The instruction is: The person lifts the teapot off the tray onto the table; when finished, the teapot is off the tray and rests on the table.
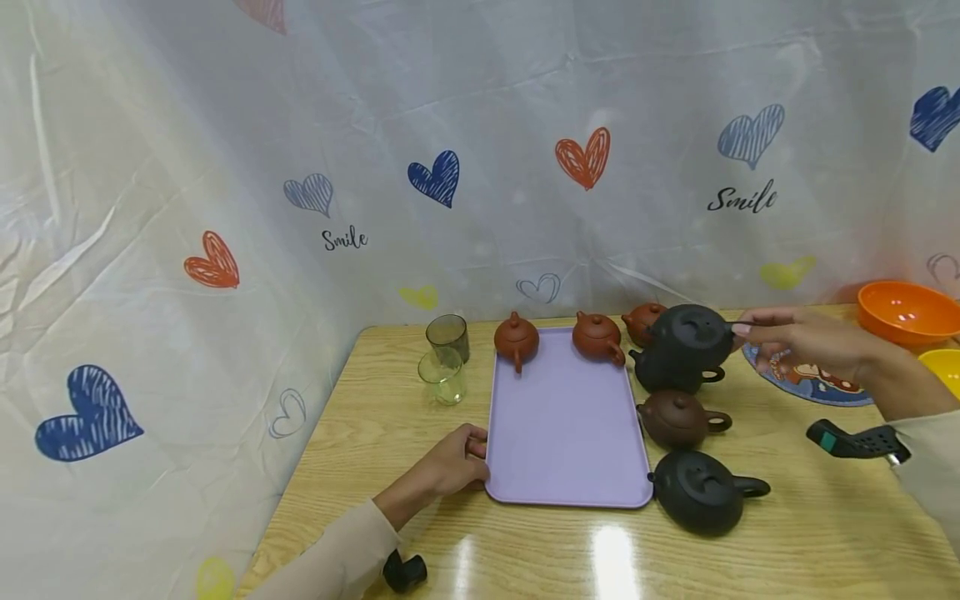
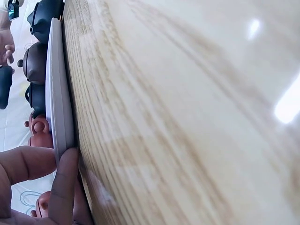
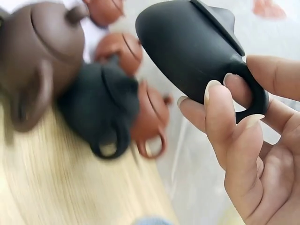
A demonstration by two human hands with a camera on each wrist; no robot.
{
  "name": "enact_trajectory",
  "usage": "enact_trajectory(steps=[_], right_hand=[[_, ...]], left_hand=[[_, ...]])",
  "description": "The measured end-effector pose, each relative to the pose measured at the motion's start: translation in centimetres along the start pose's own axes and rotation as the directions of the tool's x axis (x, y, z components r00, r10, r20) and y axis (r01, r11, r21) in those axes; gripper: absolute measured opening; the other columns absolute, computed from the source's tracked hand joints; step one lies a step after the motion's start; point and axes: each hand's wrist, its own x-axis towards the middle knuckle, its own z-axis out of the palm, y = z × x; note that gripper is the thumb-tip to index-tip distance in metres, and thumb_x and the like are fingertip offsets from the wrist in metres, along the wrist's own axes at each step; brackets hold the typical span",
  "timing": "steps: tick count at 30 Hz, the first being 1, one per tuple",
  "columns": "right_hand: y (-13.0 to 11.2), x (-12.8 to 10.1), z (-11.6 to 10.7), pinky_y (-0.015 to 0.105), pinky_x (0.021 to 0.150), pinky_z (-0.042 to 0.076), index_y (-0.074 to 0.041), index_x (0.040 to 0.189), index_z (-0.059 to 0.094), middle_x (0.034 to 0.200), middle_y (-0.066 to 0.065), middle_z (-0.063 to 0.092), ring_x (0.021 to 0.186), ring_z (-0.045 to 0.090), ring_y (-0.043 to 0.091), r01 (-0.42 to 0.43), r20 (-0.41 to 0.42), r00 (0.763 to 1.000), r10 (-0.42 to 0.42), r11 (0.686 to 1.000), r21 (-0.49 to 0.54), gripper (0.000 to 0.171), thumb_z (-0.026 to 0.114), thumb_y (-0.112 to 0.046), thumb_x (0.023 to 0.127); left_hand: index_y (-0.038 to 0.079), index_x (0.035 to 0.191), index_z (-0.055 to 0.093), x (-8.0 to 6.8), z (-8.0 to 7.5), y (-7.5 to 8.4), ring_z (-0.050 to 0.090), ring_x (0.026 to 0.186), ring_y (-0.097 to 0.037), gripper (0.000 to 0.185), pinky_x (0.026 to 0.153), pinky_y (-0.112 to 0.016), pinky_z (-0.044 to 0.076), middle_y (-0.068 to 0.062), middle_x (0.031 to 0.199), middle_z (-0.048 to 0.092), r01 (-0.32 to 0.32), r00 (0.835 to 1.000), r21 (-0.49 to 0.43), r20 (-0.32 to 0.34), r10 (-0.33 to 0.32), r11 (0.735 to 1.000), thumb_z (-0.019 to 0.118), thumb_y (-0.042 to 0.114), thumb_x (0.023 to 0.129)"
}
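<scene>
My right hand (image 1: 817, 342) grips a black teapot (image 1: 690, 329) by its handle and holds it raised over another black teapot (image 1: 662, 373). In the right wrist view the fingers curl through and around the handle of the held teapot (image 3: 187, 49). My left hand (image 1: 453, 460) pinches the left rim of a lilac tray (image 1: 566, 433), finger and thumb on either side of it in the left wrist view. A dark brown teapot (image 1: 677, 420) and a black teapot (image 1: 697, 493) stand along the tray's right side, spouts toward it.
Reddish-brown teapots (image 1: 516, 342) stand along the tray's far edge, another (image 1: 639, 323) behind the held one. Two glasses (image 1: 447, 337) stand left of the tray. At the right lie a blue patterned mat (image 1: 810, 379), an orange bowl (image 1: 907, 312) and a yellow bowl (image 1: 943, 367).
</scene>
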Motion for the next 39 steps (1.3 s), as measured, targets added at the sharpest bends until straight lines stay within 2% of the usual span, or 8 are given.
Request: enact_trajectory(steps=[6,11,15,30,33,35,37,39], right_hand=[[3.2,-0.9,-2.1,0.031,0.059,0.055,-0.014,0.114,0.066,0.097,-0.005,0.067,0.073,0.064,0.024,-0.012,-0.098,0.995,0.016,0.999,0.041,0.026,0.042,-0.023,0.108],[5.0,-1.1,-2.3,0.028,0.058,0.054,-0.021,0.103,0.064,0.092,-0.009,0.064,0.07,0.066,0.021,-0.095,-0.158,0.981,0.112,0.989,0.113,0.022,0.043,-0.027,0.108],[6.0,-1.0,-2.0,0.027,0.059,0.057,-0.024,0.101,0.06,0.092,-0.01,0.065,0.07,0.068,0.019,-0.134,-0.157,0.974,0.161,0.977,0.166,0.017,0.045,-0.028,0.107],[7.8,-0.2,-1.1,0.029,0.066,0.056,-0.031,0.106,0.061,0.096,-0.014,0.067,0.077,0.067,0.015,-0.172,-0.097,0.977,0.191,0.969,0.18,0.019,0.042,-0.034,0.108],[8.1,0.1,-0.9,0.029,0.066,0.057,-0.022,0.123,0.058,0.096,-0.017,0.067,0.077,0.067,0.015,-0.181,-0.079,0.977,0.197,0.968,0.176,0.027,0.04,-0.035,0.108],[8.3,0.2,-0.8,0.029,0.066,0.057,-0.011,0.14,0.047,0.098,-0.02,0.067,0.076,0.066,0.014,-0.186,-0.071,0.977,0.201,0.968,0.17,0.041,0.039,-0.036,0.108],[8.3,0.4,-0.7,0.028,0.065,0.058,0.0,0.15,0.032,0.099,-0.021,0.066,0.076,0.066,0.013,-0.185,-0.065,0.978,0.198,0.969,0.161,0.055,0.038,-0.036,0.108],[8.4,0.5,-0.7,0.027,0.065,0.058,-0.008,0.146,0.038,0.099,-0.02,0.067,0.075,0.066,0.013,-0.19,-0.067,0.977,0.205,0.966,0.174,0.048,0.039,-0.037,0.108]], left_hand=[[-0.008,0.135,0.044,-0.1,-0.1,0.0,0.058,0.09,-0.021,0.062,0.074,-0.034,0.06,-0.018,0.11,0.054,-0.011,1.0,-0.009,-0.001,0.011,1.0,0.065,-0.005,0.077],[-0.008,0.135,0.044,0.0,-0.1,-0.1,0.058,0.09,-0.021,0.062,0.074,-0.033,0.06,-0.017,0.109,0.054,-0.004,1.0,-0.001,0.003,0.004,1.0,0.065,-0.004,0.077],[-0.007,0.134,0.045,0.0,-0.2,-0.1,0.058,0.09,-0.021,0.061,0.074,-0.032,0.059,-0.016,0.109,0.054,0.005,1.0,0.012,0.001,-0.005,1.0,0.066,-0.003,0.077],[-0.008,0.135,0.043,0.1,0.1,-0.2,0.058,0.088,-0.021,0.063,0.073,-0.035,0.06,-0.017,0.109,0.053,-0.006,1.0,-0.031,0.003,0.007,0.999,0.065,-0.005,0.077],[-0.008,0.135,0.043,0.1,0.1,-0.2,0.058,0.088,-0.021,0.063,0.073,-0.035,0.06,-0.017,0.109,0.053,-0.013,1.0,-0.032,0.004,0.013,0.999,0.064,-0.005,0.076],[-0.009,0.135,0.043,0.2,0.1,-0.3,0.058,0.088,-0.021,0.063,0.073,-0.035,0.06,-0.017,0.109,0.053,-0.017,1.0,-0.033,0.007,0.017,0.999,0.064,-0.005,0.076],[-0.009,0.135,0.043,0.2,0.1,-0.2,0.058,0.088,-0.021,0.063,0.073,-0.034,0.06,-0.017,0.108,0.053,-0.016,1.0,-0.034,0.008,0.016,0.999,0.064,-0.005,0.076],[-0.009,0.135,0.044,0.2,0.1,-0.2,0.057,0.088,-0.021,0.063,0.073,-0.033,0.059,-0.017,0.108,0.052,-0.012,1.0,-0.035,0.008,0.012,0.999,0.064,-0.005,0.076]])
